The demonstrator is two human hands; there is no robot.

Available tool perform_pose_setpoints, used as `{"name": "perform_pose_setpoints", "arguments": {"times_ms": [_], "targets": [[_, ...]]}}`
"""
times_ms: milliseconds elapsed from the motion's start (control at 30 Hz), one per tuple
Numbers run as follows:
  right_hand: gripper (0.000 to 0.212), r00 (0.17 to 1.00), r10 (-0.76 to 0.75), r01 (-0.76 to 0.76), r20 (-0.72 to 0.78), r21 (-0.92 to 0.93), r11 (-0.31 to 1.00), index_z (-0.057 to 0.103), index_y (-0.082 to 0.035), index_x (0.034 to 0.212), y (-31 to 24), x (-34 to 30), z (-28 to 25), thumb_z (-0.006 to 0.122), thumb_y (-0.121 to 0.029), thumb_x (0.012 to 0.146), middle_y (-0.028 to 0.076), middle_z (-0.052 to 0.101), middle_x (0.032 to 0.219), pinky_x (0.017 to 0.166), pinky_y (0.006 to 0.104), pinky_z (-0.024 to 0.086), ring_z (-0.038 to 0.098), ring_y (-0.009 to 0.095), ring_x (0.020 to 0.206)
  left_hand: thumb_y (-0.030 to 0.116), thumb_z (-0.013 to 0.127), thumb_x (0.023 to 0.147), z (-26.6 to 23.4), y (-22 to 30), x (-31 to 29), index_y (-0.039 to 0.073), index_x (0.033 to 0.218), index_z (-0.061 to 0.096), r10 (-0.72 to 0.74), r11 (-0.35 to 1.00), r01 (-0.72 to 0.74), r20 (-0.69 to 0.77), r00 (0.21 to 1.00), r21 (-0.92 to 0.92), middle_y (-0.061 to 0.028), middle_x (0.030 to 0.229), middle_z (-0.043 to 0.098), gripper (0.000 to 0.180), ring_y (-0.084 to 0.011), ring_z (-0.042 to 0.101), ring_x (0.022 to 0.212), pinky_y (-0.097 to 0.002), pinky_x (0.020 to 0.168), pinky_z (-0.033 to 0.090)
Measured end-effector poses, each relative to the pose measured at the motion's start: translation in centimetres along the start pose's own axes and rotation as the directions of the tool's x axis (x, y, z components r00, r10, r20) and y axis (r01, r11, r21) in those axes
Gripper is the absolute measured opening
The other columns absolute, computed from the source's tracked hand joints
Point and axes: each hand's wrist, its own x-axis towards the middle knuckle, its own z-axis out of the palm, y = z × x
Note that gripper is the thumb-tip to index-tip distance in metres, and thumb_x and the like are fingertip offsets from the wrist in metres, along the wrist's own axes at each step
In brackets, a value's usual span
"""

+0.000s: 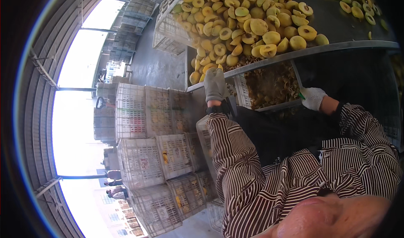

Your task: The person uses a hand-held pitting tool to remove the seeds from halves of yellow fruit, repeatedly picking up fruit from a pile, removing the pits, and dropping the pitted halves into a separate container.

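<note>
A heap of yellow peach halves [235, 23], many with brown centres, lies on the metal table. At its near left rim is my left hand [214, 85] in a pale knit glove, fingers closed around a yellow peach half [219, 67] that is mostly hidden. My right hand [313, 98], also gloved, is closed on a small green-handled tool [301, 95]; its working end cannot be made out. It is beside a crate [244, 90] below the table edge, which holds brown pits and scraps [271, 86].
The metal table rim [328, 48] runs between me and the fruit. More greenish halves [357, 6] lie at the far right. Stacked white plastic crates [139, 162] stand to my left, some with yellow fruit inside. Another white crate [170, 29] stands against the table's far left side.
</note>
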Motion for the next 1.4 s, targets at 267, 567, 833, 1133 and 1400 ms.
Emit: {"name": "perform_pose_setpoints", "arguments": {"times_ms": [267,567,833,1133,1400], "targets": [[0.032,0.998,-0.065,0.066,0.008,-0.099,0.993,0.058,-0.003,0.114,0.8,-3.1,-1.9,0.057,-0.023,0.089,0.021,0.070,0.096,0.079,0.0492,0.054,0.067,0.041,0.090,0.018,0.066,0.077,4.2,-5.5,7.8,0.004,0.086,0.063,0.214,0.958,-0.226,0.082,0.973,0.177,-0.0200,0.085,0.066,0.016,-0.0376,0.064,0.081,-0.0444,0.070,0.049],[0.030,0.992,-0.123,0.123,-0.013,-0.004,0.992,0.058,-0.003,0.109,-0.2,-5.1,-3.3,0.062,-0.022,0.087,0.019,0.070,0.092,0.075,0.0467,0.055,0.068,0.039,0.086,0.033,0.067,0.090,11.2,0.1,13.8,-0.009,0.095,0.064,-0.102,0.981,0.130,0.188,0.977,-0.146,-0.0187,0.083,0.069,0.043,-0.0295,0.066,0.075,-0.0448,0.067,0.049],[0.031,0.975,-0.113,0.138,0.190,-0.119,0.983,0.057,0.000,0.110,-5.4,-3.3,-5.7,0.062,-0.024,0.091,0.018,0.071,0.097,0.077,0.0455,0.056,0.070,0.037,0.089,0.035,0.070,0.085,11.3,4.1,19.2,0.008,0.123,0.061,-0.165,0.808,-0.090,0.370,0.915,0.582,-0.0139,0.111,0.071,0.047,-0.0304,0.067,0.100,-0.0403,0.081,0.052],[0.030,0.947,-0.300,0.303,0.118,-0.011,0.953,0.055,-0.004,0.110,-5.3,0.2,-3.9,0.060,-0.027,0.093,0.018,0.070,0.090,0.073,0.0465,0.054,0.069,0.038,0.084,0.023,0.068,0.087,9.5,2.2,16.7,-0.002,0.121,0.062,0.205,0.950,-0.260,0.280,0.938,0.174,-0.0144,0.113,0.070,0.043,-0.0232,0.066,0.106,-0.0351,0.083,0.052],[0.035,0.871,-0.282,0.389,-0.401,0.215,0.896,0.056,0.000,0.114,-6.8,-1.4,-8.1,0.061,-0.026,0.090,0.022,0.067,0.093,0.076,0.0436,0.054,0.067,0.040,0.086,0.018,0.062,0.090,5.5,9.3,1.5,0.000,0.113,0.060,-0.001,-0.294,0.403,0.422,0.907,-0.866,-0.0136,0.110,0.068,0.030,-0.0345,0.064,0.108,-0.0429,0.096,0.051]]}}
